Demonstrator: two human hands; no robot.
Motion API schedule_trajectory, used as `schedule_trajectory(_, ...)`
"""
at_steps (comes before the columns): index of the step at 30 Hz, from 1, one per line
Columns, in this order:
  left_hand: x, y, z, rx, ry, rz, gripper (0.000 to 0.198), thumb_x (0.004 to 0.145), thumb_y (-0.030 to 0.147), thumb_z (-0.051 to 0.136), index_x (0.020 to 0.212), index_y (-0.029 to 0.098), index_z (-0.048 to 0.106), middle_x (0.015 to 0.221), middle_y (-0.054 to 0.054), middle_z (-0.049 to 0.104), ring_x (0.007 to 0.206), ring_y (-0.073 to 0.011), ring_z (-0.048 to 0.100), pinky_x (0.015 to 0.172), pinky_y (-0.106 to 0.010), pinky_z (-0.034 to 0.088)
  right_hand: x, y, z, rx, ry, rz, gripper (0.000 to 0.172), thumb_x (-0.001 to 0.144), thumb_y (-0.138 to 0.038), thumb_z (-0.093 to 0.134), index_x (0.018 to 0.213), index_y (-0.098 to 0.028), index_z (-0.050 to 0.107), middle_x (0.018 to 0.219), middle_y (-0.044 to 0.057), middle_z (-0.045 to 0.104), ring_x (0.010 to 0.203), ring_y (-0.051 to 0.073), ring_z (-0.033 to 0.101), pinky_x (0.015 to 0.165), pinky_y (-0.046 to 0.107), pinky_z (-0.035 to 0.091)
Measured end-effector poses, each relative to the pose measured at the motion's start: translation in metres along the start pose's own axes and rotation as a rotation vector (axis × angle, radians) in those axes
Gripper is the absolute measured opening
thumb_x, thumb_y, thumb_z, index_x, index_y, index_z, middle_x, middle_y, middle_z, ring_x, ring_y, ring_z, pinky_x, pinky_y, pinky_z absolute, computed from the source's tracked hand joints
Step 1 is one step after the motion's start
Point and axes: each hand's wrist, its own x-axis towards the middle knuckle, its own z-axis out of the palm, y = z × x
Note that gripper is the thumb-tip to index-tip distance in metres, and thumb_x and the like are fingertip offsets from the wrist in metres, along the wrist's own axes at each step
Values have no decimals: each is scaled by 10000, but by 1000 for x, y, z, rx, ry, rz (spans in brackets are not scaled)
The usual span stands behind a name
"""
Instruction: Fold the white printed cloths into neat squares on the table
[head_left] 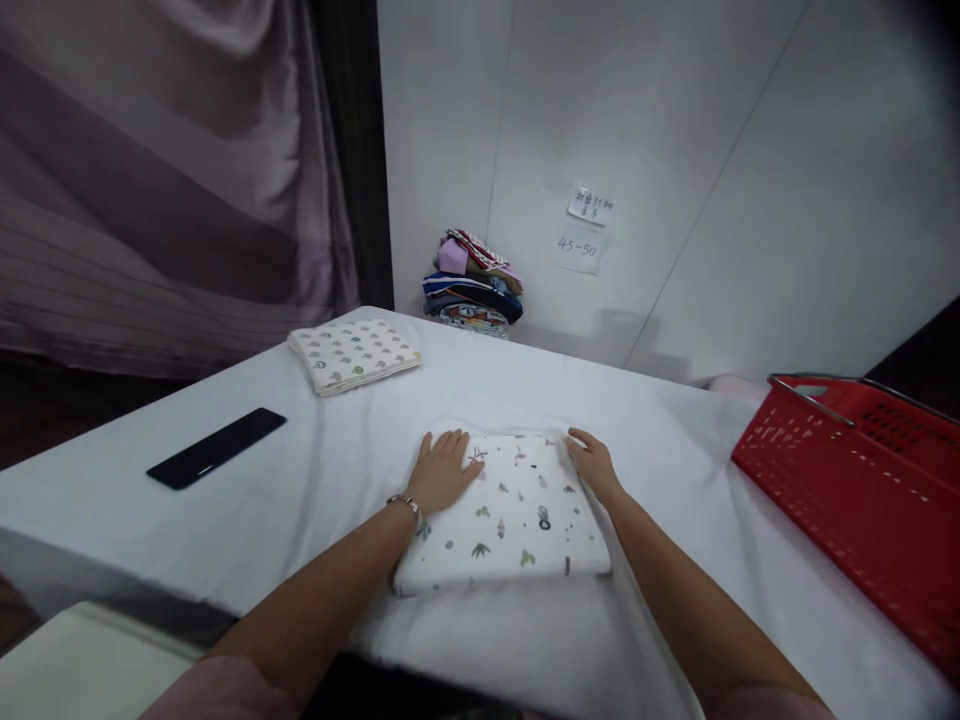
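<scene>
A folded white cloth [510, 520] with small plant-like prints lies flat on the white-covered table in front of me. My left hand [444, 472] rests on its far left corner, fingers stretched out and pointing away from me. At the far right corner, my right hand [592, 465] touches the cloth's edge with its fingers extended, slightly bent. Neither hand is wrapped round the fabric. Farther back on the left sits a second folded cloth [356, 355], cream with a small grey-green pattern, apart from both hands.
A dark flat slab [217, 448] lies on the table [315, 560] at left. On the right stands a red plastic basket [847, 500] with metal handles. Stacked folded fabrics [474, 285] rise behind the table's far edge, by a wall with paper notes [581, 245].
</scene>
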Motion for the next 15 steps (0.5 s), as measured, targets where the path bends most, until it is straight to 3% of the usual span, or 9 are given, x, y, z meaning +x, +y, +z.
schedule_trajectory(5,0,-1,2,-8,25,2,602,872,527,236,1336,166,366,1393,-94,386,1297,-245,288,1074,-479,88,-2,6,1,-85,14,25,336,743,-452,499,872,-186,660,870,45,679,824,206,602,750,303,442)
schedule_trajectory(15,0,0,1,-15,27,-7,599,868,532,246,1333,177,373,1392,-85,391,1294,-242,292,1075,-474,93,10,-3,10,-268,23,62,171,713,-360,575,764,-199,606,747,18,631,693,164,558,602,252,365)
